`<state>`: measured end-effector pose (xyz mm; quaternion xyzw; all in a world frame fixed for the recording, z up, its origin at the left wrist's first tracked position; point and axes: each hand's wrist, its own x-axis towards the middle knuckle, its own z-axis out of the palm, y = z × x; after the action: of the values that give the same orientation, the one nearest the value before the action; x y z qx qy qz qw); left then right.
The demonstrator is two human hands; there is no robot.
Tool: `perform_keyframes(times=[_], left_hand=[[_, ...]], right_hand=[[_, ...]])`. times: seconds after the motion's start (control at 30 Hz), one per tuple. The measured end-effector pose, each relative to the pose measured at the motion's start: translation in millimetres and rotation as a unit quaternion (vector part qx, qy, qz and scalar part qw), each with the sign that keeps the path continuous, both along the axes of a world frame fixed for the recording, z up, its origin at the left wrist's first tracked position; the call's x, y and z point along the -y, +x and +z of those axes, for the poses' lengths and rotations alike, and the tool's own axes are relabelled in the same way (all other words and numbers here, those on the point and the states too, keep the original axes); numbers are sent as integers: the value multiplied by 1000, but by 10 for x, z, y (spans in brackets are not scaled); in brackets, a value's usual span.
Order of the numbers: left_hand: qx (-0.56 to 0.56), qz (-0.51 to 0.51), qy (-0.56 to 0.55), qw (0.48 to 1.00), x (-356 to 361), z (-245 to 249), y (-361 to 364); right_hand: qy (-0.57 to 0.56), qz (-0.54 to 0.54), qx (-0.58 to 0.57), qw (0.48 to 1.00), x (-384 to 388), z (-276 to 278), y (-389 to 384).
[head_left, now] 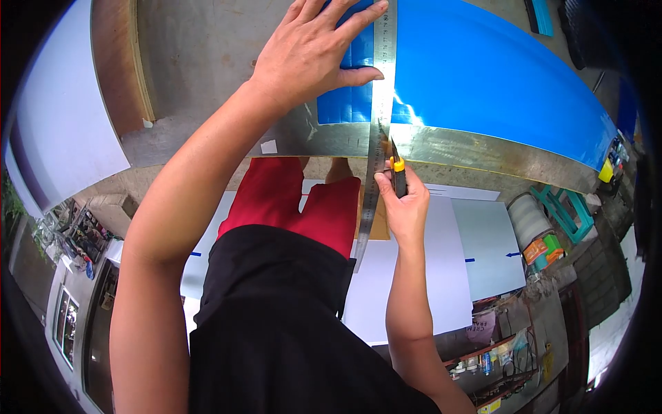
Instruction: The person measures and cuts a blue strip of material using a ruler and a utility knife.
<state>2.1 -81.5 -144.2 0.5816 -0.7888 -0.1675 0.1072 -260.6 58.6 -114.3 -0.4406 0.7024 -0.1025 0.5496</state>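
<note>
A long metal ruler [382, 76] lies across a glossy blue sheet [483, 76], its near end jutting past the table's front edge. My left hand [300, 52] is spread flat over the sheet's left part, thumb and fingertips on the ruler. In my right hand [410, 207] is a yellow-and-black utility knife [399, 176], gripped with its blade pointing away from me. The blade tip is beside the ruler's right edge, over the metal strip [469, 143] along the table's front.
A white curved sheet [55, 110] and a brown board [121, 62] are at the left. Large pale sheets [420, 283] lie below the table edge. At the right are a teal plastic frame [562, 214] and a roll [534, 221]. A cluttered shelf [493, 359] stands lower right.
</note>
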Motion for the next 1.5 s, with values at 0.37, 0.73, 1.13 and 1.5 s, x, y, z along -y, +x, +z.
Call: perform_keyframes(times=[0.37,0.73,1.13,1.5], left_hand=[[-18,-1,10,1000,8,7,9],[-14,-1,24,1000,14,20,11],[15,-4,17,1000,12,16,15],[7,-4,25,1000,21,23,19]], right_hand=[[5,-2,6,1000,0,-13,-10],[3,5,13,1000,9,2,-13],[7,3,12,1000,9,1,-17],[12,1,8,1000,10,-5,-17]])
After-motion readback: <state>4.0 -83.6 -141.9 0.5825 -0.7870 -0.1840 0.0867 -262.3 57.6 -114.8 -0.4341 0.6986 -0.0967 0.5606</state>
